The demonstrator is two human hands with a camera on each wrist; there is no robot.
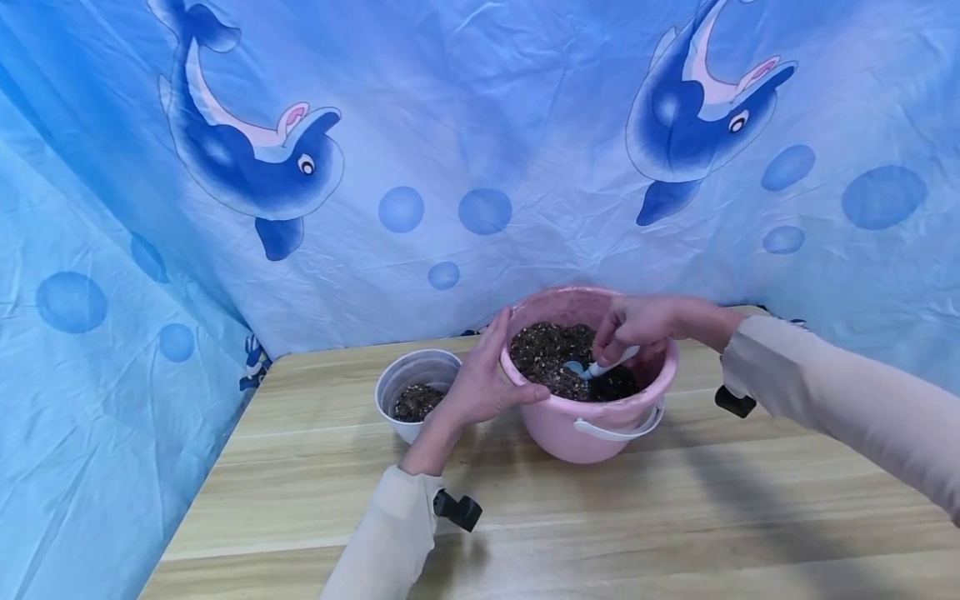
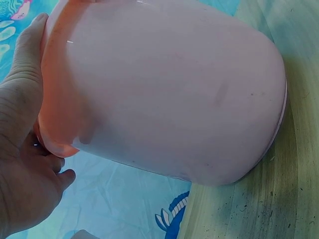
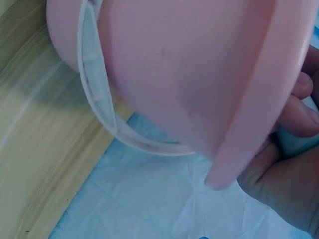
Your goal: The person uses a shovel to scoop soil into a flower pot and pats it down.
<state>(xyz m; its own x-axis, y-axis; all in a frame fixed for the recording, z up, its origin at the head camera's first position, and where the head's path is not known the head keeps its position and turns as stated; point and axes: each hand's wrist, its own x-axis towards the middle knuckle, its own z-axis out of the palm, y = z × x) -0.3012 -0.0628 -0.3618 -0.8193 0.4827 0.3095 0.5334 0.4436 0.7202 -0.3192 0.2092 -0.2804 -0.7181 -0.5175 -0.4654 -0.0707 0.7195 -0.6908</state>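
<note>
A pink bucket (image 1: 577,437) stands on the table, partly filled with dark, speckled soil (image 1: 543,350). My left hand (image 1: 480,383) holds its rim on the left, thumb over the near edge; the left wrist view shows this hand (image 2: 25,164) at the rim beside the bucket wall (image 2: 174,89). Inside the bucket, my right hand (image 1: 641,325) grips a small trowel (image 1: 602,369) by its pale handle. The light blue blade sits in the soil, its tip covered. In the right wrist view, the bucket's rim (image 3: 259,114) hides part of that hand (image 3: 289,184).
Left of the bucket is a white plastic pot (image 1: 386,400) with some soil (image 1: 416,402) in it. The bucket's white handle (image 1: 617,434) hangs down on its near right side. A blue dolphin-print cloth (image 1: 525,125) rises behind the wooden table (image 1: 637,533).
</note>
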